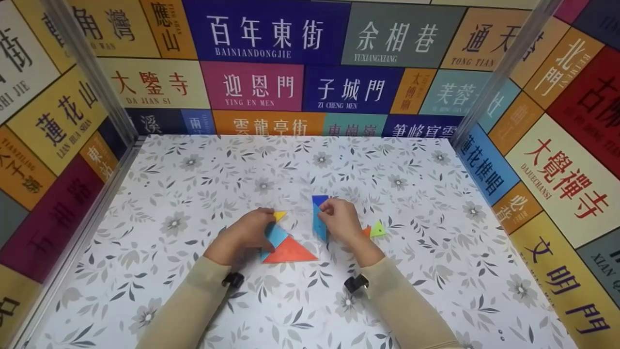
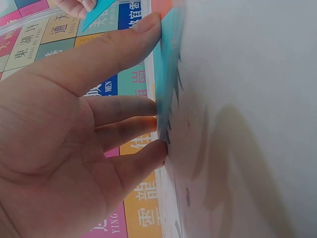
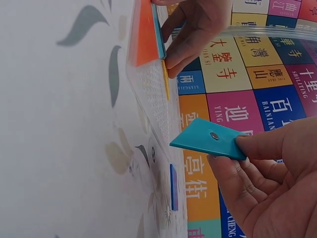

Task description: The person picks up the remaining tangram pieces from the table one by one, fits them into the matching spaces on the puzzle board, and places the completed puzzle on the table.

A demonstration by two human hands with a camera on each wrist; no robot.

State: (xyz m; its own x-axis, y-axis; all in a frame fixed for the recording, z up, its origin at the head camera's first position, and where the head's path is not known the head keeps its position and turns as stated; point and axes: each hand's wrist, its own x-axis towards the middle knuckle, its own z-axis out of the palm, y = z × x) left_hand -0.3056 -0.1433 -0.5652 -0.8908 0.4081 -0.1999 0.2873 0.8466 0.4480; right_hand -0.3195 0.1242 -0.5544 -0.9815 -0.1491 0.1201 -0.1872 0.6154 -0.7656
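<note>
3 walls of coloured panels show in the head view: a back wall (image 1: 266,58) across the top, a left wall (image 1: 53,116) at the left edge and a right wall (image 1: 552,165) at the right edge. The panels bear Chinese characters, many with Latin spellings. 2 pale corner strips, left strip (image 1: 90,72) and right strip (image 1: 511,63), slant down from the upper corners. A white surface (image 1: 474,281) printed with grey flowers and leaves fills the middle and bottom.

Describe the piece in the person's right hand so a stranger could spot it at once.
Start with the floral tabletop, then find the right hand above it. It pinches a slanted, four-sided turquoise tile, the only piece held up in the air.
</note>
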